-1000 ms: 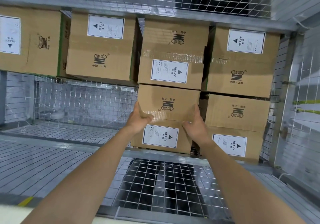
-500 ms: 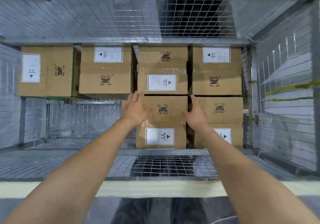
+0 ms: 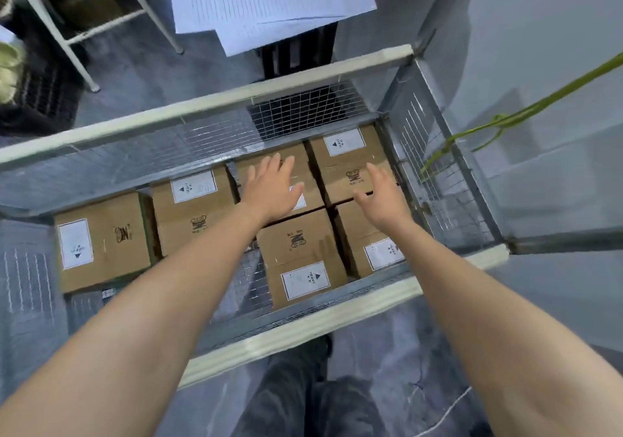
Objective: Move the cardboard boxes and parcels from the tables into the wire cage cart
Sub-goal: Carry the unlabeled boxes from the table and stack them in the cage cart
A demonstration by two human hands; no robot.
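From the head view, our left hand [image 3: 269, 187] and right hand [image 3: 382, 197] hover open and empty above the boxes [image 3: 296, 251] packed in the cart [image 3: 303, 332]. The nearest box lies at 6 o'clock of both palms, long axis toward us. Matte cardboard, taped seams, wire mesh walls.

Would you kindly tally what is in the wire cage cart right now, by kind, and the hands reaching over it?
Cardboard boxes in the wire cage cart: 6, at and
Hands, both open and empty: 2, left hand and right hand
Total: 8
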